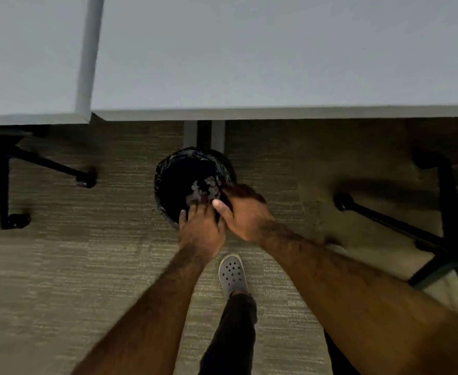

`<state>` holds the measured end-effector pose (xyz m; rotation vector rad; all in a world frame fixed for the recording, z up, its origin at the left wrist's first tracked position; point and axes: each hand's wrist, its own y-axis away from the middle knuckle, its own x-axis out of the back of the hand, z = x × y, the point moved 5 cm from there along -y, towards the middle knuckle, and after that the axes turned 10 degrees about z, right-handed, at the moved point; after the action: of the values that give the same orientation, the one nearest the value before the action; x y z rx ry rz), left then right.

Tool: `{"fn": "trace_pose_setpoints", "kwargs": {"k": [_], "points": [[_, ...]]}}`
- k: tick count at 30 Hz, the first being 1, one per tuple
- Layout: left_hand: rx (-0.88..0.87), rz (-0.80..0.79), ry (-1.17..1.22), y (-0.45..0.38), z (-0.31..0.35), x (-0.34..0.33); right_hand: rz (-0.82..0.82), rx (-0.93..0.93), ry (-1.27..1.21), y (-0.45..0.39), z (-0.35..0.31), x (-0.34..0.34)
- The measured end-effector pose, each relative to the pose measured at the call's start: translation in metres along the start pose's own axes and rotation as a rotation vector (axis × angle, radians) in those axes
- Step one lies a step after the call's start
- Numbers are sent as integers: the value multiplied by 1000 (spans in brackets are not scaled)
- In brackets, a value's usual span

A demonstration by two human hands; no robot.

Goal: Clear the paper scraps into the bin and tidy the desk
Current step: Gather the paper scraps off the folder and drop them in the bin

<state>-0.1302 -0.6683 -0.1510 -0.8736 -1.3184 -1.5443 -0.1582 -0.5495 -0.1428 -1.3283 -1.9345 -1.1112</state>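
Observation:
A round black bin (168, 182) with a black liner stands on the carpet just in front of the white desk (276, 63). Pale paper scraps (203, 188) show inside it, near its right side. Both my hands hang over the bin's near rim, touching each other. My left hand (200, 228) lies flat, fingers apart and pointing into the bin. My right hand (245, 212) is tilted against it, thumb out, its fingertips right at the scraps. Neither hand visibly holds anything. The desk top in view is bare.
A second white desk (19, 63) adjoins on the left. Black wheeled chair bases stand at the left (84, 181) and the right (439, 239). A grey desk leg (190, 133) rises behind the bin. My foot in a grey clog (231, 272) is on the carpet below my hands.

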Motion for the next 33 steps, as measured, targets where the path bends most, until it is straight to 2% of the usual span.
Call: {"fn": "trace_pose_setpoints", "kwargs": {"k": [2,13,18,29,33], "points": [[-46,12,-20,12,20,18,-6,-55,10,26,4,21],[-343,-20,-43,66,165,108,177,-292,-67,142,55,155],[-524,-40,-60,84,245,130,329,-407,-96,191,101,217],[-872,-93,-122,120,426,106,649,-663,-107,294,231,309],[-982,-104,-156,133,488,83,690,-751,-67,334,288,323]]}}
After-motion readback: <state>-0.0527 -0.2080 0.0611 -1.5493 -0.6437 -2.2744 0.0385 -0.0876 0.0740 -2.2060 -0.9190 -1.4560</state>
